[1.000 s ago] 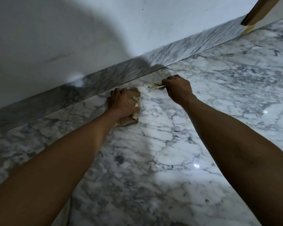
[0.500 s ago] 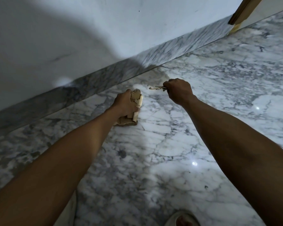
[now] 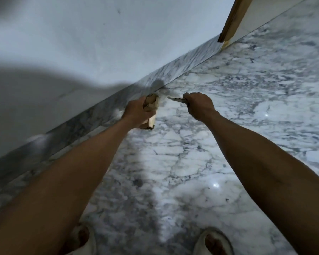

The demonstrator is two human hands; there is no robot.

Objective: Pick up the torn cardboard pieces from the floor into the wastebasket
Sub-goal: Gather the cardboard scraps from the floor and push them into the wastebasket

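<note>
I see both arms stretched out above a marble floor (image 3: 191, 162): my left hand (image 3: 136, 112) is curled tight around a stack of torn cardboard pieces (image 3: 151, 104), and my right hand (image 3: 199, 105), just to its right, pinches one thin cardboard scrap (image 3: 174, 98) that sticks out toward the left hand. No wastebasket shows anywhere, and no loose cardboard lies on the floor near either hand. To do this step well, I judge I should keep both grips firm and the stack squeezed flat so nothing slips while I carry it to the basket.
</note>
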